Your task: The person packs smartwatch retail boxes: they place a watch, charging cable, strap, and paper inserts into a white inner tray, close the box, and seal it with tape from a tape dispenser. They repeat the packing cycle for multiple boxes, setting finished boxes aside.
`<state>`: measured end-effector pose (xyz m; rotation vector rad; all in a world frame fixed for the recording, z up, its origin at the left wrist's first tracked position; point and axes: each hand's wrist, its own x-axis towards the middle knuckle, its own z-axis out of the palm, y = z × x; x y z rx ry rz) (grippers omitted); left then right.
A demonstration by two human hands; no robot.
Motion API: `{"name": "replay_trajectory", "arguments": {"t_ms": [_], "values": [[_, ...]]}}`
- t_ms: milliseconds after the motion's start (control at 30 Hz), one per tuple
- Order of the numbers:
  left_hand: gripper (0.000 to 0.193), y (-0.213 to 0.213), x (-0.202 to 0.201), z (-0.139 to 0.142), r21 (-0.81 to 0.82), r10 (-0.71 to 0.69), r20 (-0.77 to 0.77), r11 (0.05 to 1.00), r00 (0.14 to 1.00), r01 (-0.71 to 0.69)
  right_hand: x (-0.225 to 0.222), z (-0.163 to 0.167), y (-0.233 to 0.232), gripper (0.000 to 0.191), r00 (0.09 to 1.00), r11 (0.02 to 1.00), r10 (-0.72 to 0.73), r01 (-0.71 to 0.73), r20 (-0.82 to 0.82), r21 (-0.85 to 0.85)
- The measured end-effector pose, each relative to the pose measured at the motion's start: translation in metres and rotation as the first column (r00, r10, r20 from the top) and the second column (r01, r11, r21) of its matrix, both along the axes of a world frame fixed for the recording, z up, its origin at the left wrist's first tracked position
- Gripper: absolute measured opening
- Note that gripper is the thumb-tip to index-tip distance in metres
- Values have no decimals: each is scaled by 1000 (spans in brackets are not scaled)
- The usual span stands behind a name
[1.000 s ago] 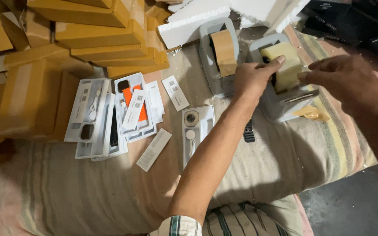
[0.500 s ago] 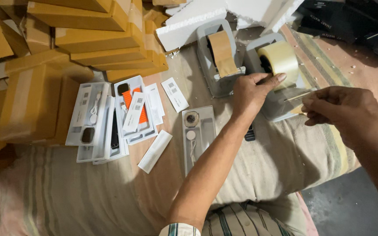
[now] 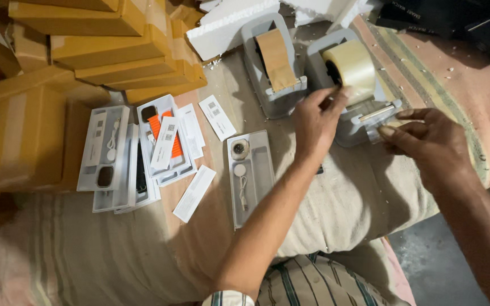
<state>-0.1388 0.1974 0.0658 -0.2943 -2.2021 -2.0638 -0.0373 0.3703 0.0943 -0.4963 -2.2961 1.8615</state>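
Observation:
A grey tape dispenser (image 3: 344, 127) with a roll of clear tape (image 3: 354, 65) stands on the cloth in front of me. My left hand (image 3: 315, 122) reaches over to it, fingertips resting on the near side of the roll. My right hand (image 3: 426, 141) is just right of the dispenser's cutter, thumb and forefinger pinched on a short strip of clear tape (image 3: 376, 129) that comes off the blade. A second grey dispenser (image 3: 267, 93) with brown tape (image 3: 275, 56) stands to the left of the first.
A white tray (image 3: 259, 175) with a watch face and cable lies near my left forearm. More white trays, one with an orange strap (image 3: 163, 136), and paper slips (image 3: 194, 192) lie to the left. Cardboard boxes (image 3: 103, 51) are stacked behind, with white foam (image 3: 228, 25) and black boxes (image 3: 455, 22).
My left hand slid off the top of the clear tape roll to its near side. My right hand drew back to the right from the roll, now pinching tape at the cutter.

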Motion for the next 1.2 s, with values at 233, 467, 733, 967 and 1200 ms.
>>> {"name": "replay_trajectory", "arguments": {"t_ms": [233, 467, 733, 967, 1200], "values": [[46, -2, 76, 11, 97, 84, 195, 990, 977, -105, 2, -16, 1, 13, 999, 958, -44, 40, -8, -284], [34, 33, 81, 9, 394, -159, 248, 918, 956, 50, 6, -8, 5, 10, 995, 939, 2, -35, -95, -343], [26, 47, 75, -30, 137, 17, 180, 990, 984, -42, -2, -33, 1, 8, 998, 896, -60, 55, 3, -441], [30, 32, 85, -25, -40, 9, 160, 999, 987, -3, 23, -36, -16, 11, 995, 978, -97, 100, 25, -183], [19, -27, 135, 0, -114, -81, -251, 992, 964, 54, 72, -32, -53, 24, 993, 987, -115, 114, 6, -115]]}}
